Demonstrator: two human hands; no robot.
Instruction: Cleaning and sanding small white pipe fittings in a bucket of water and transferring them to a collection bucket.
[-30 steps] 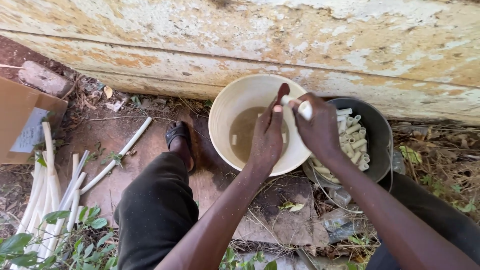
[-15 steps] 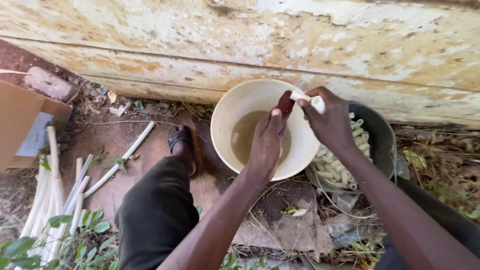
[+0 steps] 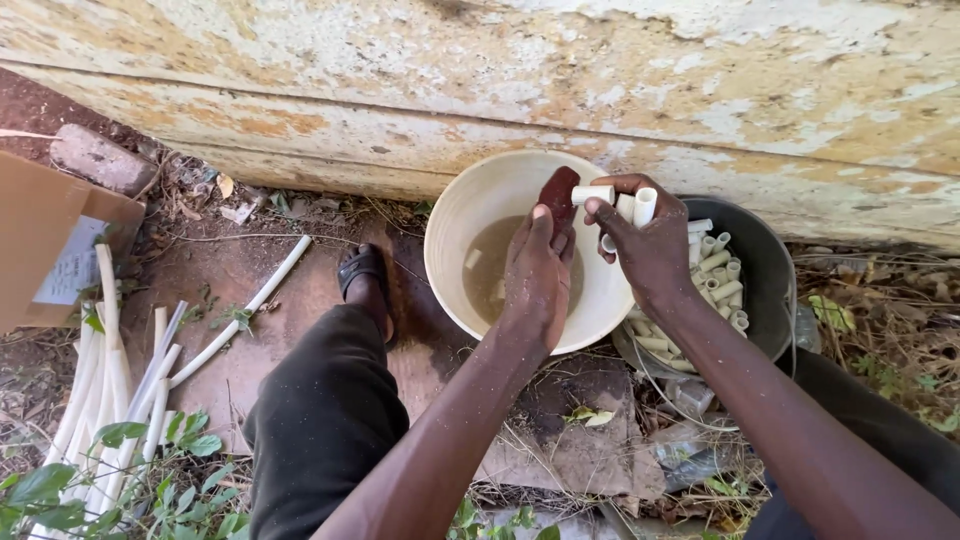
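Bucket before wall, pan of tube pieces touching its right, long pipes far left, box behind them.

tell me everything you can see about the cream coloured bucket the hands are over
The cream bucket is round, looks like plastic, and stands upright on the ground near the peeling wall, seen from above. It holds shallow murky brown water with a few short white pipe pieces in it. Its right rim overlaps a dark pan of similar pieces. The left hand and right hand hover over it; neither visibly touches it. A sandalled foot rests just left.
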